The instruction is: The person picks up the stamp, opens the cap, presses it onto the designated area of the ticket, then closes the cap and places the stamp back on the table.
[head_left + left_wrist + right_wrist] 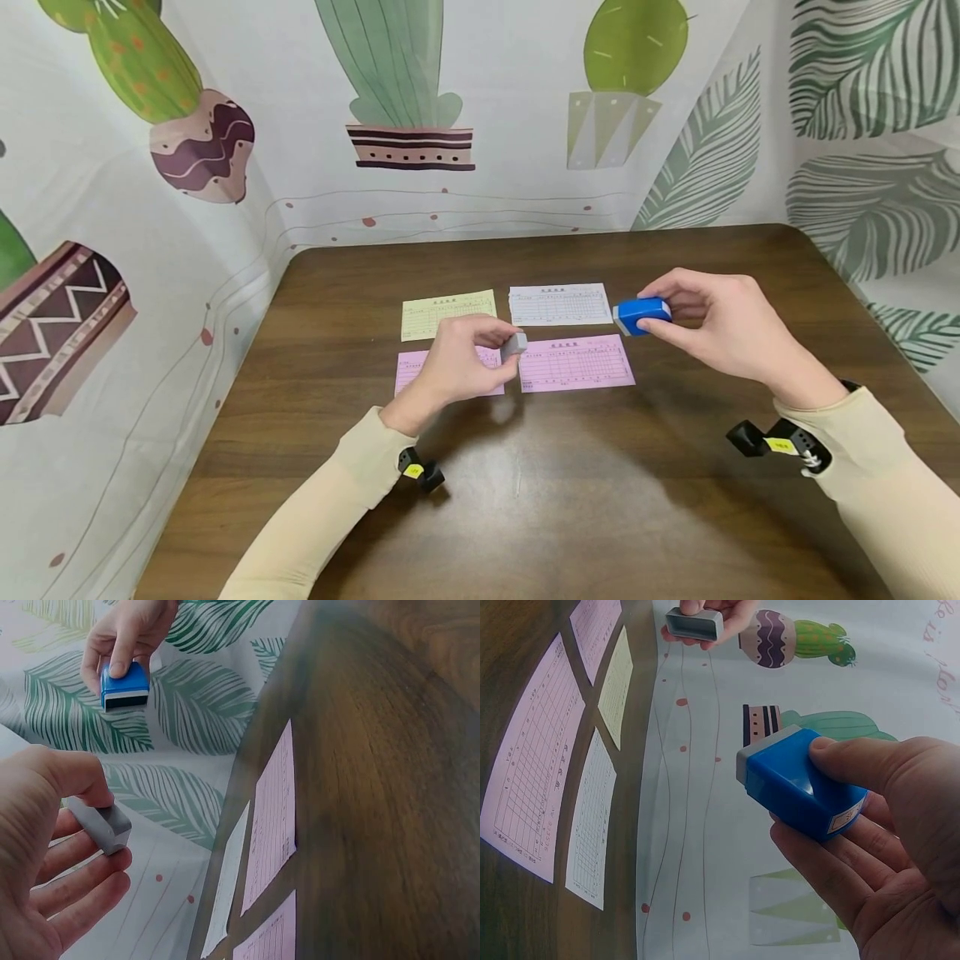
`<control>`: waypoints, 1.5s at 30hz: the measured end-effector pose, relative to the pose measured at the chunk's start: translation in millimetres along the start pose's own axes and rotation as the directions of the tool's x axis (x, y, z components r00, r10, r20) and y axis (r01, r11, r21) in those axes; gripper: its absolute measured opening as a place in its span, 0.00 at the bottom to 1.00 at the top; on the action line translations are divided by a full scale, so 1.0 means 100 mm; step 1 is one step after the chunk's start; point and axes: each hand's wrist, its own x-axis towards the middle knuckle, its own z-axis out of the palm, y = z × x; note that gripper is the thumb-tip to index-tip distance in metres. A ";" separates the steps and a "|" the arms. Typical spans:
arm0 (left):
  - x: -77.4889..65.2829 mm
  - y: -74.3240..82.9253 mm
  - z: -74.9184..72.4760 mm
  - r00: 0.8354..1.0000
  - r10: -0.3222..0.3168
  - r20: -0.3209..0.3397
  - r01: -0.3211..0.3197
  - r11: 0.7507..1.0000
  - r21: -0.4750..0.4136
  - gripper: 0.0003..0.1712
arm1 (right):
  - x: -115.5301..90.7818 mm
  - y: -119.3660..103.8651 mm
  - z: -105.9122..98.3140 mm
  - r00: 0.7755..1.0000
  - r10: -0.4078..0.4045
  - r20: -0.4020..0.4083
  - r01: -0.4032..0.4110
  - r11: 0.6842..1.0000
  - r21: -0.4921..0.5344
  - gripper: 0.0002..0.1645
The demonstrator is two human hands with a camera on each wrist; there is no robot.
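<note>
Between thumb and fingers, my left hand [463,358] pinches a small grey stamp cap [514,345], held above the pink slips. The right wrist view shows this cap [694,625] hollow, its open side facing that camera. My right hand [723,321] grips a blue stamp [643,316] to the right of the slips. Its dark stamping face [126,701] is uncovered in the left wrist view, framed by a light grey rim [761,754]. Stamp and cap are apart. Below them lie a right pink slip [576,364] and a left pink slip [411,371], partly hidden by my left hand.
Behind the pink slips lie a yellow slip [423,318] and a white slip [561,304]. All rest on a brown wooden table [555,500]. A cloth [525,192] printed with cacti and leaves hangs around the table's back and sides.
</note>
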 end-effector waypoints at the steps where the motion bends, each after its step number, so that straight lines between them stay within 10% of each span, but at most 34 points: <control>1: 0.01 0.01 0.01 1.000 -0.001 0.005 0.001 1.000 -0.002 0.14 | 0.00 0.00 0.00 1.000 0.001 0.001 -0.001 1.000 0.001 0.21; 45: 0.32 0.31 0.61 0.968 0.073 0.242 -0.106 0.986 0.126 0.13 | -0.04 0.09 -0.04 1.000 0.005 -0.029 -0.004 1.000 0.012 0.22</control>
